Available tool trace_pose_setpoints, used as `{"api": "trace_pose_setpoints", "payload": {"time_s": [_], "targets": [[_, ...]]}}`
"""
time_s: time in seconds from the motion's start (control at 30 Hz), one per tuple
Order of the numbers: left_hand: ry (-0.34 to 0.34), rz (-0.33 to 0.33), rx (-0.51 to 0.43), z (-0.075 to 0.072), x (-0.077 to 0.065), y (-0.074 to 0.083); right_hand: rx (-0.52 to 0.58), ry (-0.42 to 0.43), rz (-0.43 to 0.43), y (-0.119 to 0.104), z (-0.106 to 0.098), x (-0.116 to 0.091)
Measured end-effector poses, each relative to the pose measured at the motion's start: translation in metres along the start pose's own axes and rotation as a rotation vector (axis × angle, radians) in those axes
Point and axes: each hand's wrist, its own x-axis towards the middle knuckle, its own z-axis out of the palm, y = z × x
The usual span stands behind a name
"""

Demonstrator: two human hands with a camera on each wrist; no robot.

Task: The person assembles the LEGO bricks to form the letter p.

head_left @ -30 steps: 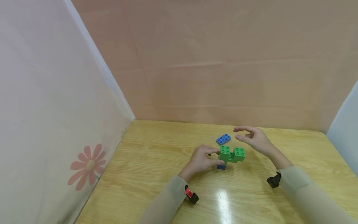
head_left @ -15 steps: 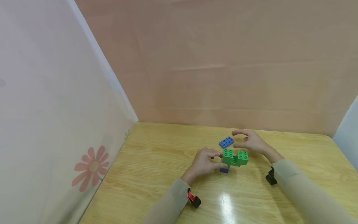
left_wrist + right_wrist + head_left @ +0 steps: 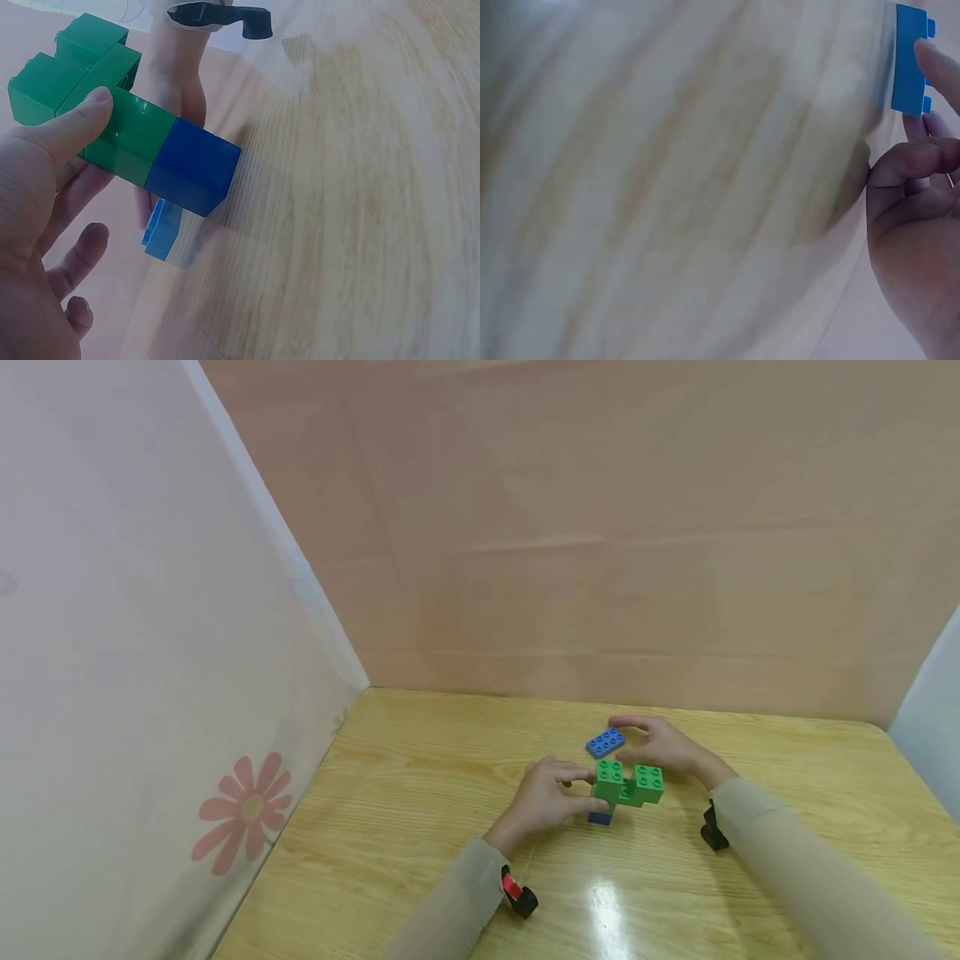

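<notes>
My left hand (image 3: 542,795) pinches a small build of green toy building bricks (image 3: 609,783) between thumb and fingers. A dark blue brick (image 3: 195,166) forms its bottom end, and two green blocks stick up at the other end. Beyond the build, a flat blue brick (image 3: 605,743) with several studs lies on the table. My right hand (image 3: 663,747) is at the right side of that brick, thumb and index finger spread on either side of its near end. In the right wrist view the thumb overlaps the stud side of the blue brick (image 3: 909,64).
The wooden table (image 3: 420,760) ends at a tan cloth backdrop (image 3: 525,568). A pale wall with a pink flower print (image 3: 243,810) stands along the left, and another pale panel (image 3: 930,685) at the right. Black straps with small units (image 3: 519,895) sit on both wrists.
My right hand has moved left and down, coming in beside the flat blue brick. My left hand keeps its hold on the green and blue build. The head view has shifted slightly.
</notes>
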Motion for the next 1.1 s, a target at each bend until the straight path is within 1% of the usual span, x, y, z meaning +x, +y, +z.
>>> {"api": "trace_pose_setpoints", "payload": {"time_s": [0.1, 0.2, 0.33, 0.5, 0.67, 0.8, 0.97, 1.03, 1.1], "targets": [[-0.002, 0.000, 0.002, 0.001, 0.000, -0.001, -0.015, -0.015, 0.029, -0.002, 0.001, 0.001], [-0.006, 0.008, 0.005, 0.002, 0.000, -0.001, -0.039, -0.006, 0.063, -0.003, 0.001, 0.002], [-0.010, 0.017, 0.007, 0.003, 0.000, -0.001, -0.072, 0.010, 0.083, -0.004, 0.002, 0.002], [-0.010, 0.012, -0.003, 0.003, 0.000, 0.000, -0.069, 0.019, 0.085, -0.005, 0.001, 0.001], [-0.015, -0.005, -0.011, 0.003, 0.000, 0.000, -0.058, 0.062, 0.102, -0.004, -0.001, 0.000], [-0.014, -0.008, -0.020, 0.002, 0.001, -0.001, -0.091, 0.093, 0.103, -0.004, -0.003, -0.001], [0.003, -0.006, 0.004, 0.001, 0.001, -0.003, -0.155, 0.162, 0.057, -0.008, -0.005, -0.002], [0.006, -0.002, 0.008, 0.001, 0.001, -0.003, -0.167, 0.187, 0.039, -0.011, -0.006, -0.003], [0.006, 0.000, 0.004, 0.001, 0.001, -0.004, -0.171, 0.194, 0.028, -0.014, -0.007, -0.006]]}}
